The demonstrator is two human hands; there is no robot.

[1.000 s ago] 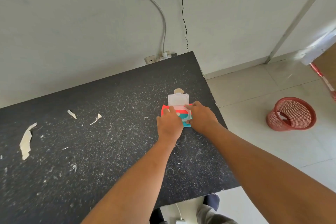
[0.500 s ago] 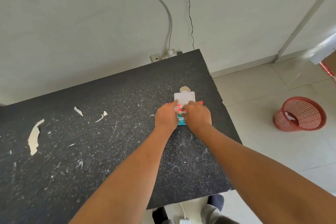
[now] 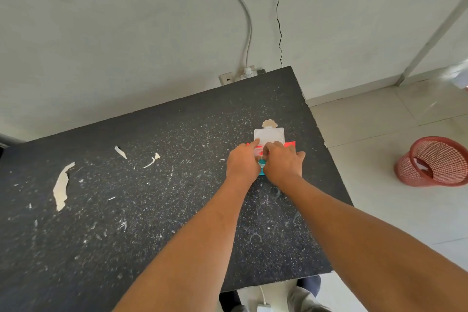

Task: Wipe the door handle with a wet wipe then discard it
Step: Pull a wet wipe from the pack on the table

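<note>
My left hand (image 3: 240, 163) extends forward, palm down, on the left part of the wet wipe pack (image 3: 290, 144), fingers pressing it flat against the table (image 3: 152, 210). Just right of it, my right hand (image 3: 283, 164) covers the pack's right part, fingertips pinched at the dispensing opening; what they grip is hidden. The pack lies flat, long axis left-right, white lid (image 3: 269, 135) flipped open away from me. Right of the pack: table edge, floor, red basket (image 3: 435, 162).

A bare, worn room, perhaps a plain home or utility space. Under the fingers (image 3: 255, 145) lies a scuffed dark table (image 3: 126, 210); beyond them a wall socket (image 3: 228, 79); right of them a tiled floor (image 3: 379, 197) with a red mesh bin (image 3: 435, 162)
</note>
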